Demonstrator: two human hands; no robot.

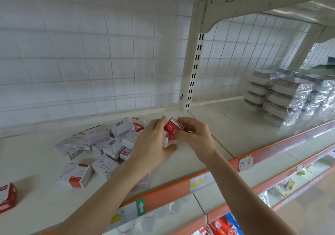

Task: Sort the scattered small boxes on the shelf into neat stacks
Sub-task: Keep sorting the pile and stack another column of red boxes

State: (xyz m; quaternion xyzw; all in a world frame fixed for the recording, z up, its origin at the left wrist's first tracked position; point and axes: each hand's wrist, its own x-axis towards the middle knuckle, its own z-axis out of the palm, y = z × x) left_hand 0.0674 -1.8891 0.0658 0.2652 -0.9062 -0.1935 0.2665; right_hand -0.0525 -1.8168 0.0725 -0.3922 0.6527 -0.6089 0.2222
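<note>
Red and white boxes lie in a messy pile (101, 144) on the white shelf (36, 162), some flat and some tipped on their sides. Both bare arms reach up from below and meet just right of the pile. The right hand (195, 133) comes in from the right with a bent wrist. Its fingers and thumb are curled round a red box (173, 127) and hold it a bit tilted, just above the shelf. The left hand (154, 142) comes in from the left with its back to the camera. Its fingers are straight and close together, pointing to the back of the shelf, and they lie flat against the left side of the red box. Its thumb sticks out low, under the boxes. A white box (165, 139) sits right under the red box, between the two hands. I cannot tell if the two boxes touch. One more box (76, 174) lies alone near the front, and a red one (7, 196) sits at the far left edge. Far off to the right stand wrapped packs (275, 96) in tall stacks. An orange strip (163, 189) runs along the front of the shelf, with a paper tag (245, 162) on it.
</note>
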